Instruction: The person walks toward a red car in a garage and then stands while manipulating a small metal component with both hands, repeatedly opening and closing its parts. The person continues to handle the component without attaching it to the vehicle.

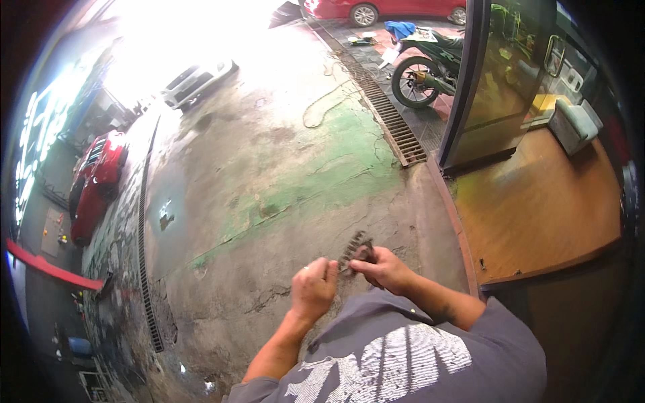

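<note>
My right hand (390,270) is closed, its thumb and fingers gripping a dark ridged part (355,249) with a row of tooth-like or coil-like ridges along one side. Its exact kind is too small to tell. Close to the part's lower left side is my left hand (314,290), with its fingers curled and pressed together and a ring on one finger. Whatever the left fingers may pinch is hidden. Both hands are held in front of my grey shirt (430,349), above the concrete floor.
Stained, green-patched concrete floor (269,195) spreads ahead. A drain grate (386,107) and a parked motorcycle (430,70) are at the right, beside a glass door (500,87) and wooden floor (537,201). A red car (97,181) stands left, past another grate (143,248).
</note>
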A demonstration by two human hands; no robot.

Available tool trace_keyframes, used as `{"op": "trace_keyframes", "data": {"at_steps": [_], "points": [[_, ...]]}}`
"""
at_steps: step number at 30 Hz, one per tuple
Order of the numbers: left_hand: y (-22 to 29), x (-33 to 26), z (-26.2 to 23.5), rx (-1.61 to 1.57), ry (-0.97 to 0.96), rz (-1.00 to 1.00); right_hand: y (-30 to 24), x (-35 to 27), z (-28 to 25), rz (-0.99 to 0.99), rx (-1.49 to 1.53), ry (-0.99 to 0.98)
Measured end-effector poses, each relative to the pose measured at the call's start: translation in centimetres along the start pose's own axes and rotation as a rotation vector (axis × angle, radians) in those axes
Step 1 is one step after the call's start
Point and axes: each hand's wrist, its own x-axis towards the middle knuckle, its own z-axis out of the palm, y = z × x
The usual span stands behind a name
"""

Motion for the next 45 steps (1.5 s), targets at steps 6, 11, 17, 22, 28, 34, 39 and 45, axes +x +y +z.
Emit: {"op": "trace_keyframes", "data": {"at_steps": [6, 11, 17, 22, 28, 34, 39, 45], "points": [[-8.8, 23.2, -2.7, -0.056, -0.130, -0.012, -10.1, 25.0, -7.9, -0.160, -0.085, -0.136], [-19.1, 40.9, -0.9, -0.250, -0.177, -0.092, -12.8, 45.9, -15.1, -0.155, -0.154, -0.045], [-28.6, 71.6, -5.1, -0.641, -0.327, -0.152, -34.6, 66.0, -20.6, 0.038, 0.147, 0.130], [-34.0, 91.6, -3.6, -0.951, -0.565, -0.227, -40.7, 79.0, -27.5, -0.069, 0.189, 0.307], [-36.1, 115.8, 1.3, -1.061, -0.670, -0.277, -49.1, 93.3, -40.0, -0.122, 0.418, 0.320], [-33.4, 140.6, 7.9, -0.962, -0.676, -0.259, -61.1, 106.0, -57.1, -0.145, 0.441, 0.339], [-29.6, 159.5, 12.1, -0.920, -0.569, -0.275, -73.2, 115.4, -70.7, -0.158, 0.216, 0.299], [-28.4, 180.7, 17.6, -0.849, -0.596, -0.313, -85.5, 127.8, -85.5, -0.159, 0.116, 0.273]]}}
